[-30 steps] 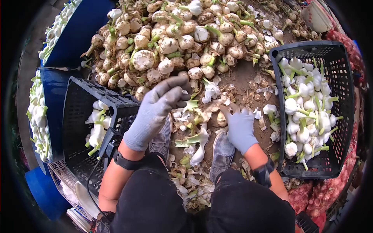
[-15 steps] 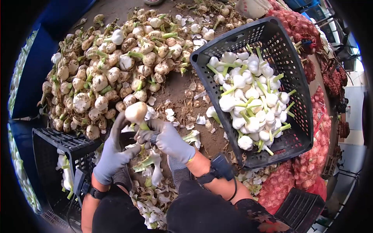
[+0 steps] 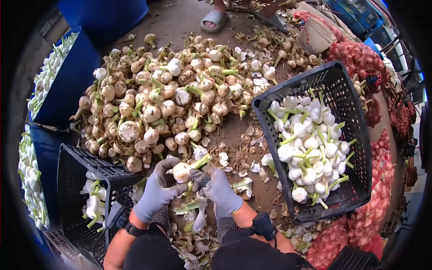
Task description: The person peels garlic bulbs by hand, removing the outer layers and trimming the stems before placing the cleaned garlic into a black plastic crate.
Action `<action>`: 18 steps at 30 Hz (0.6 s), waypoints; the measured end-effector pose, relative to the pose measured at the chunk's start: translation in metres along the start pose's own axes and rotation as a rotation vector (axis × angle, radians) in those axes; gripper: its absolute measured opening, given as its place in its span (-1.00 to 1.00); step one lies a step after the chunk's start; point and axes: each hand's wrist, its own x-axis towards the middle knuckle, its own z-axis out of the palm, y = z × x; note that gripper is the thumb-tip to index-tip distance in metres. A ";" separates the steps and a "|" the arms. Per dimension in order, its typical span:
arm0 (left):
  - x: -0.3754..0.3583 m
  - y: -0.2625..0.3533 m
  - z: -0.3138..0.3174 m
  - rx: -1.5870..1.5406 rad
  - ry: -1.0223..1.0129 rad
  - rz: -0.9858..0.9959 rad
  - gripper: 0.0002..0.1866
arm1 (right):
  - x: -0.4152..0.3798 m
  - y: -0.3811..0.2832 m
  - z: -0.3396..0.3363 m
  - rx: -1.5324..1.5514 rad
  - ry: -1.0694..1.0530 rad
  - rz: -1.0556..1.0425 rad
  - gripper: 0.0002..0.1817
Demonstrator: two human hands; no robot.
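Observation:
Both gloved hands meet at one garlic bulb [image 3: 181, 172], whose green cut stem points up to the right. My left hand [image 3: 158, 189] has its fingers round the left side of the bulb. At the stem side, my right hand [image 3: 218, 185] is closed, with a dark object [image 3: 203, 181] at its fingers that is too small to name. Beyond the hands lies a large heap of soil-stained garlic [image 3: 153, 105]. To the right, a black crate [image 3: 360, 175] holds clean white bulbs [image 3: 310, 148] with short green stems.
A second black crate [image 3: 83, 162] with some bulbs stands at the left, beside blue containers [image 3: 67, 96] of white garlic. Peeled skins [image 3: 193, 243] cover the floor between my legs. Red net sacks [image 3: 378, 189] line the right. A person's sandalled foot [image 3: 213, 21] is at the top.
The view has shifted, so the scene sits lower and further right. The held bulb has turned from upright, stem down, to lying with its stem up to the right.

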 end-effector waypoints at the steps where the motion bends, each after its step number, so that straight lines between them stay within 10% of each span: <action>1: -0.003 0.003 0.002 0.032 -0.018 0.029 -0.28 | 0.002 -0.009 0.002 0.005 -0.032 -0.071 -0.69; 6: 0.002 0.000 -0.009 0.414 -0.119 0.170 -0.32 | 0.010 -0.030 0.005 -0.080 -0.075 0.175 -0.67; 8: -0.002 -0.004 -0.006 -0.112 -0.060 -0.066 -0.32 | 0.008 -0.026 0.006 -0.085 -0.050 0.209 -0.74; 18: -0.001 -0.009 -0.018 -0.101 -0.129 0.088 -0.40 | 0.002 -0.027 0.018 -0.001 -0.065 0.204 -0.78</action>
